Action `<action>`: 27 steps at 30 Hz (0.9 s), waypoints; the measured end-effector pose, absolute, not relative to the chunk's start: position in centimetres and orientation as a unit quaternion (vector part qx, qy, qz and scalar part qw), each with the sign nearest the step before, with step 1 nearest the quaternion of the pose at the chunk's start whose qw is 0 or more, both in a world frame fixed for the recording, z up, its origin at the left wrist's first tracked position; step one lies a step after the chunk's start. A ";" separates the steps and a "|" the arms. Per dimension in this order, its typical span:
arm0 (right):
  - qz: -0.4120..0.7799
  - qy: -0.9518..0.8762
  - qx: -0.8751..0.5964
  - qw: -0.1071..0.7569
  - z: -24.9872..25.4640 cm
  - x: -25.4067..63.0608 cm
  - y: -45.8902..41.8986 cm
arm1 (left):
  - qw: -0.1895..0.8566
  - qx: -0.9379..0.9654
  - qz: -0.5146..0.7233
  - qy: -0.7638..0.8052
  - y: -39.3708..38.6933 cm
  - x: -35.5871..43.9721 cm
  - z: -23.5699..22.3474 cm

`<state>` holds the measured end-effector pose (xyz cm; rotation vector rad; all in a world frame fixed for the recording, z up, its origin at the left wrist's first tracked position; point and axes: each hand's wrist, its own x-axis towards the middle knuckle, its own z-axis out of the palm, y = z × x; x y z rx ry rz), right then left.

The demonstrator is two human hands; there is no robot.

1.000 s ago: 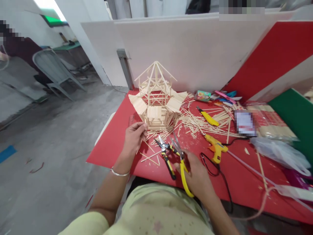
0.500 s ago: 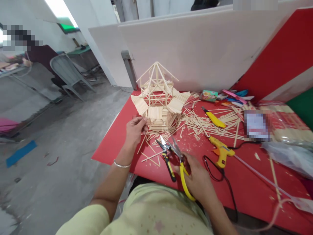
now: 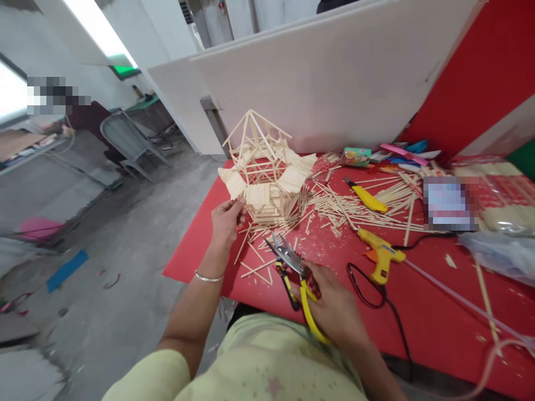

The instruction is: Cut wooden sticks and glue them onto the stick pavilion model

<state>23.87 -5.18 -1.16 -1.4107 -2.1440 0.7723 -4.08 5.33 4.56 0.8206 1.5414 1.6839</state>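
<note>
A model house of thin wooden sticks (image 3: 265,196), with an open roof frame and slatted panels, stands on the red tabletop (image 3: 188,245). At its left front corner is my left hand (image 3: 225,220), thumb and fingers pinched together against the panel's edge. Whatever lies between those fingertips is too small to make out. My right hand (image 3: 334,298) grips yellow-handled scissors (image 3: 308,312), their blades pointing forward and left, slightly apart. Under the blades lie black-and-yellow pliers (image 3: 287,285), partly covered.
Loose sticks (image 3: 334,206) are heaped right of the model, with a yellow cutter knife (image 3: 368,198) on them. A yellow glue gun (image 3: 380,253) and its black cord (image 3: 395,320) lie at right. Packaged sticks (image 3: 505,195) sit farther right. A person (image 3: 94,120) sits far left.
The scissors have swung left and now overlap the pliers. My left fingertips have come up slightly along the model's corner. The whole view has shifted and tilted a little.
</note>
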 end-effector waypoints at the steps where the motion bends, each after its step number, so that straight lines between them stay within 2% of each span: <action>1: 0.277 -0.779 -0.513 0.230 -1.2 23.9 -5.2 | 0.350 0.318 0.650 0.595 5.4 -4.1 4.5; 18: 0.290 -0.765 -0.526 0.231 -0.8 23.6 -5.5 | 0.344 0.338 0.650 0.587 3.6 -3.9 4.6; 24: 0.361 -0.732 -0.497 0.293 1.7 23.2 -5.1 | 0.484 0.411 0.574 0.517 -1.4 -0.5 3.3; 27: 0.362 -0.736 -0.491 0.292 2.6 22.8 -5.2 | 0.532 0.420 0.559 0.478 -2.6 1.8 2.3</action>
